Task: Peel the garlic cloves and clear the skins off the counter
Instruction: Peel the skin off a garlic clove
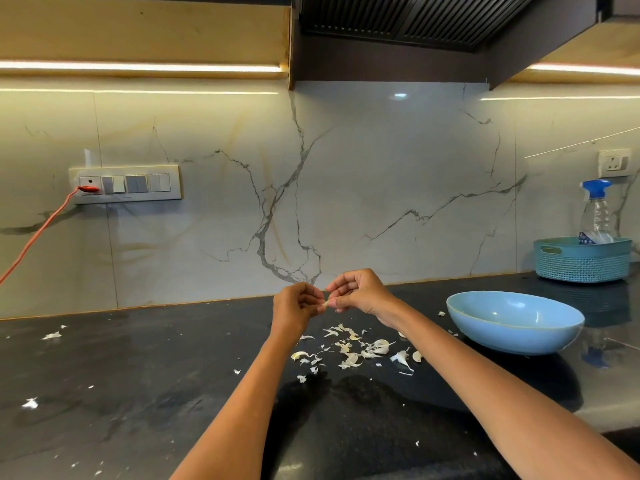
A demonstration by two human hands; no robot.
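From the head view, a clove [325, 304] is pinched between the curled fingers of the left hand [295, 304] and the right hand [356, 292], raised above the counter [138, 375]. Skins [349, 351] are scattered below the hands, with strays further left; a bowl [512, 322] sits to the right. The clove is judged small, light and firm, probably slick once bared, so it is best gripped at its ends. The skins seem papery and fragile, likely to drift, and are best swept together rather than picked singly.
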